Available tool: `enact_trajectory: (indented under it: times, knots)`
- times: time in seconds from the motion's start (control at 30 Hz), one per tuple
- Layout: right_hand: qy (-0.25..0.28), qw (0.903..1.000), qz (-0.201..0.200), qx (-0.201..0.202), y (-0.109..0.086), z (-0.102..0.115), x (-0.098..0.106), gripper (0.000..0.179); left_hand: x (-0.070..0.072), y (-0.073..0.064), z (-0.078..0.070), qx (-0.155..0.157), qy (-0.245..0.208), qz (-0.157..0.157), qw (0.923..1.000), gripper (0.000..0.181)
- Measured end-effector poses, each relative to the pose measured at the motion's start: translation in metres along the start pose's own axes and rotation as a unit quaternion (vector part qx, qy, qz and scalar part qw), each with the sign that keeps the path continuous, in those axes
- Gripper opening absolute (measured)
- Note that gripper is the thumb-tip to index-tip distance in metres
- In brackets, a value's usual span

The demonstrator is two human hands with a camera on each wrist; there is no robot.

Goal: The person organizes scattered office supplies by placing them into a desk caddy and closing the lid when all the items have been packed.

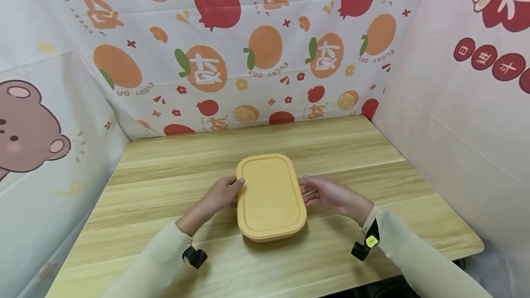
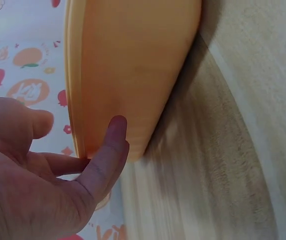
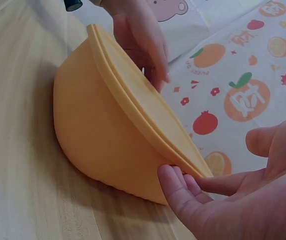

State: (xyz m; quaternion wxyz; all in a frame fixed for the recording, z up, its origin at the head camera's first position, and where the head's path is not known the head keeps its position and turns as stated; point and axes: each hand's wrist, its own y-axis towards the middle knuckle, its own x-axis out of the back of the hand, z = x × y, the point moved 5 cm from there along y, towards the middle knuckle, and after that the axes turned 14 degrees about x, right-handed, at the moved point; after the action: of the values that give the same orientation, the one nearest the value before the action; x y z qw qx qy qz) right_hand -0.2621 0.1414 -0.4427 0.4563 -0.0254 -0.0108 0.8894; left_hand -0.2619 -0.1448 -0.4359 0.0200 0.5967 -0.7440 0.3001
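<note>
A yellow lidded food container (image 1: 271,197) sits on the wooden table, its flat rounded-corner lid (image 3: 147,107) in place. My left hand (image 1: 221,194) is at the container's left side. In the left wrist view its fingers (image 2: 108,155) touch the side wall just below the lid's rim, and the thumb stands apart from the wall. On the opposite side, my right hand (image 1: 327,194) touches the container with its fingertips (image 3: 170,180) under the lid's edge. Its thumb is raised clear of the lid. The container's contents are hidden.
The light wooden table (image 1: 165,164) ends at a rounded right front corner. Fruit-print cloth (image 1: 265,82) hangs behind it, with more printed cloth on both sides. Each wrist wears a small black camera (image 1: 194,257). Dark cables (image 1: 391,286) show below the front edge.
</note>
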Motion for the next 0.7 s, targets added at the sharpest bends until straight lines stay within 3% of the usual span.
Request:
enact_trajectory:
  times: [0.23,0.33,0.43,0.5,0.6,0.63,0.7]
  knots:
    - [-0.016,0.9998,-0.010,-0.002,0.001,-0.003,-0.002,0.058,-0.001,0.000,0.002,-0.022,0.034,-0.011,0.9991,0.042]
    - [-0.054,0.9978,-0.038,-0.006,0.001,-0.002,0.001,0.060,0.002,0.000,0.003,-0.029,0.085,-0.056,0.9944,0.057]
    - [-0.152,0.9857,-0.071,0.012,0.008,0.006,0.005,0.070,0.005,0.001,-0.004,-0.071,0.158,-0.131,0.9762,0.077]
    - [-0.255,0.9621,-0.088,0.039,0.018,0.014,0.005,0.077,0.004,0.001,-0.013,-0.117,0.210,-0.178,0.9542,0.083]
    - [-0.395,0.9096,-0.096,0.085,0.040,0.023,-0.001,0.080,-0.007,0.000,-0.028,-0.172,0.284,-0.216,0.9182,0.083]
    - [-0.433,0.8912,-0.094,0.097,0.047,0.024,-0.003,0.080,-0.013,0.000,-0.031,-0.183,0.305,-0.215,0.9096,0.083]
    - [-0.491,0.8591,-0.085,0.115,0.060,0.021,-0.008,0.077,-0.027,0.001,-0.035,-0.188,0.331,-0.193,0.9044,0.084]
